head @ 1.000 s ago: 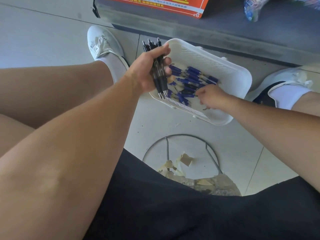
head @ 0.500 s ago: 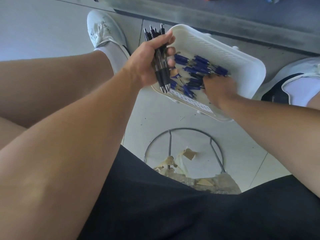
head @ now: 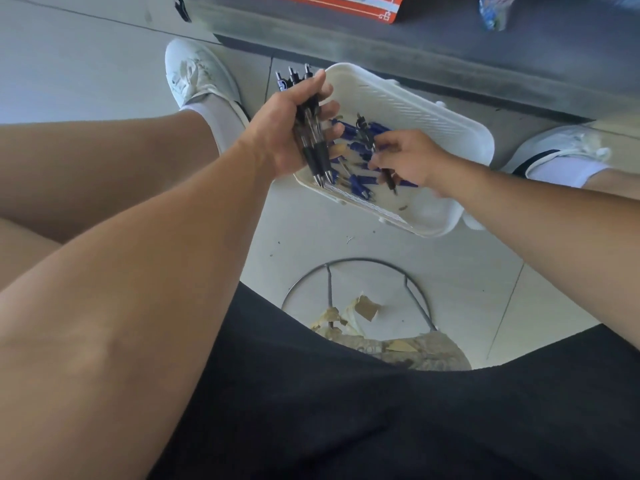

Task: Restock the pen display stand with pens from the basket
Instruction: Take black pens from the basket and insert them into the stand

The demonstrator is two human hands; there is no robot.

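Person is crouching over a white basket (head: 433, 109) that looks to be sitting on the floor tiles, just below a grey shelf base (head: 415, 46) at 12 o'clock. The display stand isn't showing.

Left hand (head: 277, 140) is clenching a bundle of black pens (head: 313, 147) over the basket's 9 o'clock rim, tips pointing down. Right hand (head: 412, 161) is pinching one black pen (head: 366, 133) mid-barrel, above the loose blue pens (head: 360, 181) lying in the basket.

Handling, judging by looks: the pens are light, stiff, smooth plastic, probably sliding around in a fat bundle. The dark grip section near the tip is looking like the surest hold.

Room: basket walls are low and it's open above. The hands are working close together, so swinging the single pen toward 9 o'clock is risking a knock on the bundle. A wire ring (head: 346, 261) at 6 o'clock is sitting well apart.
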